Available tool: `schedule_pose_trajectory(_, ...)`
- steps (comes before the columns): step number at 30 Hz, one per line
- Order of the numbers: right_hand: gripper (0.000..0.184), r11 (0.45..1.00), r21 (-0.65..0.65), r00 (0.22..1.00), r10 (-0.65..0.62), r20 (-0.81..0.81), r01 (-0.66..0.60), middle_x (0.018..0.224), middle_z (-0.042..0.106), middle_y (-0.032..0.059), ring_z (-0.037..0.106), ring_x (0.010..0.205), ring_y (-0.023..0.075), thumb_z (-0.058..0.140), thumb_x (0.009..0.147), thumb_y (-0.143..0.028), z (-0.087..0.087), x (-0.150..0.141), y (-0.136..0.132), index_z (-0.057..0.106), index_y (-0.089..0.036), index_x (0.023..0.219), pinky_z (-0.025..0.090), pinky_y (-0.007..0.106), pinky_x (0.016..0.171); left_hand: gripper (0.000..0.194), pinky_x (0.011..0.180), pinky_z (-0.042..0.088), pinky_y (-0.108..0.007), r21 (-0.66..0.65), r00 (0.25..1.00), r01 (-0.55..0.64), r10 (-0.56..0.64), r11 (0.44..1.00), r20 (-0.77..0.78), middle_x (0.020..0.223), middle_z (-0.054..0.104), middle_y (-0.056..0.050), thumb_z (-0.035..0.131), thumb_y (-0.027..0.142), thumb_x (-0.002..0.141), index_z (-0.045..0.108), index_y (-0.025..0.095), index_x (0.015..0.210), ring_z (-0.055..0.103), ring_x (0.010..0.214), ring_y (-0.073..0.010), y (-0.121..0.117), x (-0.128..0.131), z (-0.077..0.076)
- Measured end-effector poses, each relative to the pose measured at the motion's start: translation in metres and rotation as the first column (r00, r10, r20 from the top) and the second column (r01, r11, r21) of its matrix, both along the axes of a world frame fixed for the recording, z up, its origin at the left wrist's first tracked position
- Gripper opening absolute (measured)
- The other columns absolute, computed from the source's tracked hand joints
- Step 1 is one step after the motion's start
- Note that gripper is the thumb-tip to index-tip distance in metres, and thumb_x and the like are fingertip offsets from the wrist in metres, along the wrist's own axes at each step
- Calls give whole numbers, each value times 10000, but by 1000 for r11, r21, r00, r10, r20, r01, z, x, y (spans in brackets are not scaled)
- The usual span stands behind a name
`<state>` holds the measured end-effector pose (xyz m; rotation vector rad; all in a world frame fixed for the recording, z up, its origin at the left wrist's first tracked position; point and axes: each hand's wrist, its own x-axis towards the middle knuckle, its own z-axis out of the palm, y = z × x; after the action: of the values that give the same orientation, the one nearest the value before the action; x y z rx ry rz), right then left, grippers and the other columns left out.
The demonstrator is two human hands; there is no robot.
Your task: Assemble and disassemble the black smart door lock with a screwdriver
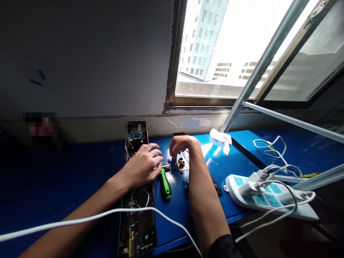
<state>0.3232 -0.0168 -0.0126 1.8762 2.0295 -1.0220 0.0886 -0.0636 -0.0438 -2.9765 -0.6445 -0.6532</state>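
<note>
My left hand (141,166) curls over the edge of a dark, long lock panel (137,225), which has brass fittings and loose wires. Its fingertips are close to a short chrome metal piece (166,166). A green-and-black screwdriver (165,184) lies just below that piece, and I cannot tell whether the two are joined. My right hand (182,145) bends downward above a small metal lock plate (182,163), its fingertips near several tiny black screws (174,166). A circuit board (137,138) stands beyond my left hand. Whether either hand holds anything is hidden.
The parts lie on a blue table (217,168). A white power strip (262,195) with plugs and cables sits at right, near a white cloth (221,138). A white cable (80,218) crosses my left forearm. A window (215,46) and its metal frame lie ahead.
</note>
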Motion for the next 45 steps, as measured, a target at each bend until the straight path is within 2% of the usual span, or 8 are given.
schedule_pose_trajectory(5, 345, 995, -96, 1000, -19, 0, 19, 1322, 668, 95, 683, 1127, 238, 664, 1004, -386, -8, 0, -3, 657, -182, 1283, 600, 445, 953, 207, 1048, 506, -559, -27, 1000, -3, 3, 1000, 14, 1097, 768, -105, 591, 192, 963, 796, 196, 992, 588, 1258, -349, 2, 0, 0)
schedule_pose_trajectory(19, 303, 981, -159, 977, -135, -167, 109, 1230, 701, 87, 711, 1044, 209, 679, 1001, -344, -19, 3, 3, 667, -153, 1235, 624, 415, 888, 192, 1039, 537, -539, -12, 1000, -18, 18, 1000, 0, 1116, 763, -108, 597, 191, 970, 789, 182, 968, 592, 1250, -340, 2, -1, 1)
schedule_pose_trajectory(22, 211, 986, -104, 961, -149, -231, 128, 1052, 762, 38, 740, 932, 162, 784, 901, -203, -15, 7, 3, 728, -143, 1095, 633, 314, 833, 186, 1052, 542, -543, -26, 1000, -14, 14, 1000, 13, 1126, 760, -108, 608, 195, 968, 792, 187, 992, 581, 1270, -343, 2, -3, 2)
schedule_pose_trajectory(26, 303, 992, -40, 943, -130, -307, 124, 878, 797, 10, 760, 828, 146, 884, 697, -115, -1, 9, 2, 790, -158, 982, 621, 220, 764, 210, 1092, 532, -550, -32, 996, -27, 30, 999, 86, 1170, 750, -99, 602, 212, 975, 787, 214, 1075, 555, 1319, -337, 1, -10, 5)
schedule_pose_trajectory(33, 212, 999, 35, 942, -16, -335, 30, 918, 791, 14, 753, 830, 130, 849, 780, -184, 25, -18, -2, 754, -178, 969, 622, 218, 733, 275, 1169, 484, -563, -3, 903, -245, 229, 970, 363, 1322, 675, -109, 559, 244, 999, 744, 211, 1200, 510, 1372, -325, 3, -41, 1)
schedule_pose_trajectory(37, 183, 993, -120, 983, -43, -178, 22, 827, 763, 32, 752, 779, 156, 849, 825, -206, 13, -46, 6, 716, -130, 926, 637, 287, 757, 304, 1172, 478, -572, -49, 829, -343, 327, 938, 454, 1405, 596, -113, 565, 245, 992, 704, 230, 1262, 509, 1369, -328, 6, -55, -10)
schedule_pose_trajectory(41, 328, 970, -242, 998, -39, -42, 27, 1227, 700, 87, 713, 1030, 206, 680, 1000, -357, -8, -66, 17, 657, -155, 1257, 625, 410, 879, 374, 1147, 506, -566, -144, 787, -373, 395, 917, 475, 1481, 517, -109, 593, 284, 977, 648, 264, 1347, 521, 1371, -334, 7, -60, -18)
schedule_pose_trajectory(45, 396, 969, -248, 997, -39, -60, 23, 1331, 657, 106, 685, 1129, 241, 667, 1003, -386, -19, -74, 22, 623, -175, 1335, 603, 461, 948, 426, 1147, 518, -554, -284, 730, -366, 462, 886, 503, 1541, 484, -126, 572, 337, 993, 601, 252, 1409, 564, 1366, -323, 13, -61, -24)
